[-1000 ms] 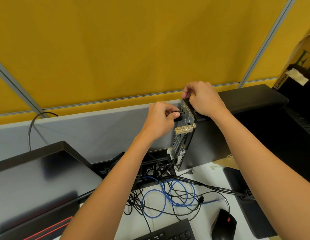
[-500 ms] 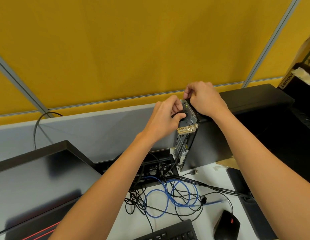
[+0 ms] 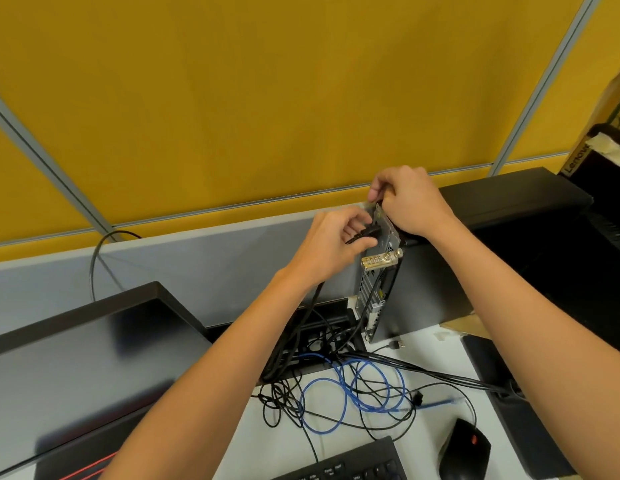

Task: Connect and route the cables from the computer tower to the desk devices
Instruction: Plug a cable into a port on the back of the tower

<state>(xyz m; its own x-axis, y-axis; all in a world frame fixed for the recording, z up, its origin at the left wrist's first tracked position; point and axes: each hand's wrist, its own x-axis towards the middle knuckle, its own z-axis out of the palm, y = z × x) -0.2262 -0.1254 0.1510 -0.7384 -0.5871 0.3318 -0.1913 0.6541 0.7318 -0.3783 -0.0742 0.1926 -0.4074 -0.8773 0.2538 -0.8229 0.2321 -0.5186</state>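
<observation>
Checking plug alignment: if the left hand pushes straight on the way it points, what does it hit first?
Probably the tower's rear panel. The left hand pinches a black plug aimed right at it, tip seemingly at the panel, above the brass lock. Depth is unclear.

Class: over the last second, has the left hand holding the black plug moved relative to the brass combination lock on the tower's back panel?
Yes. The left hand with its black plug rose slightly against the brass combination lock.
</observation>
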